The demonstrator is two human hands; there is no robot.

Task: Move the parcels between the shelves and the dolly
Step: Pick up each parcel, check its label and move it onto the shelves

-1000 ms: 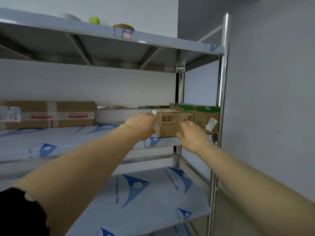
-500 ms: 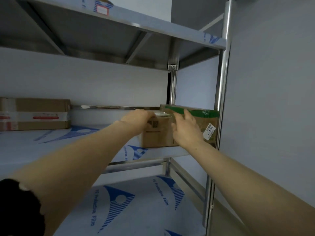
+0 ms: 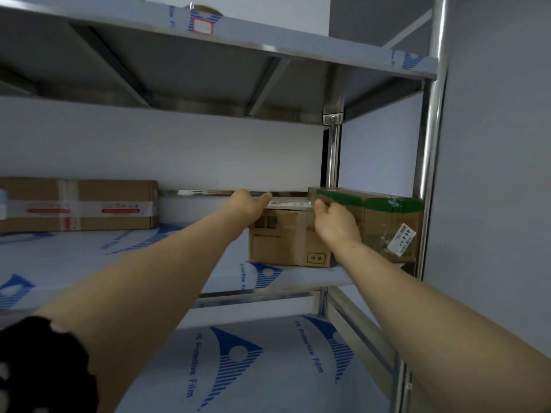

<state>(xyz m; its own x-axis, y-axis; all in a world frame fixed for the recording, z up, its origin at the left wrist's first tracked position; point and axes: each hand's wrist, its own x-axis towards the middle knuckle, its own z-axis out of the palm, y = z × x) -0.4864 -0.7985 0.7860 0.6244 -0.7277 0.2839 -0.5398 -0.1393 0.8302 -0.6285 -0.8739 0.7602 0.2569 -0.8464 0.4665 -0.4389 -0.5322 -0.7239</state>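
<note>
A small brown cardboard parcel [image 3: 286, 242] sits on the middle shelf [image 3: 119, 257] of a steel rack, pressed against a larger parcel with a green top [image 3: 384, 225] at the shelf's right end. My left hand [image 3: 247, 205] holds the small parcel's upper left corner, thumb lying along its top and fingers hidden behind it. My right hand [image 3: 335, 222] grips its upper right corner, fingers curled over the top edge. The dolly is out of view.
A long flat taped parcel [image 3: 89, 204] lies at the left of the same shelf. The upper shelf [image 3: 268, 40] hangs close overhead, and a lower shelf [image 3: 268, 368] lies beneath. A steel post [image 3: 429, 174] and a grey wall [image 3: 492, 204] close off the right side.
The small parcel went from held in front of the shelf edge to resting on the shelf beside the green-topped parcel. Both hands moved forward with it and shifted to its top corners.
</note>
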